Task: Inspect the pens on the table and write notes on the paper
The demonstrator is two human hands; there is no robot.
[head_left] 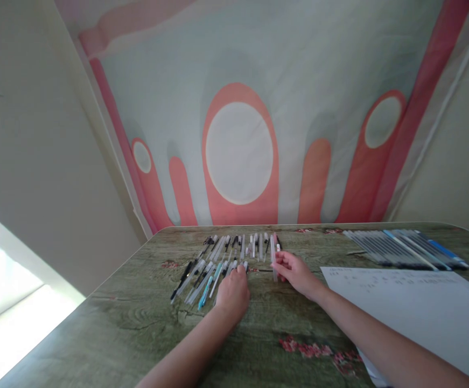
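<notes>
My right hand (293,272) pinches a translucent, pale pen barrel (273,258) between thumb and fingers, holding it nearly upright in the view at the right end of the back row of pens (243,245). A pink pen and a dark pen with a white part show just behind those fingers. My left hand (233,291) is closed over the right end of the front row of pens (196,277). Its fingertips touch down by a white-capped pen (245,265), but what they grip is hidden. A light-blue pen (205,293) lies left of that hand.
Many clear refills or pens (396,250), some blue, lie side by side at the back right. A white paper sheet (420,307) with faint writing lies under my right forearm. The wood-patterned tabletop (137,318) reaches back to a wall hanging (238,70).
</notes>
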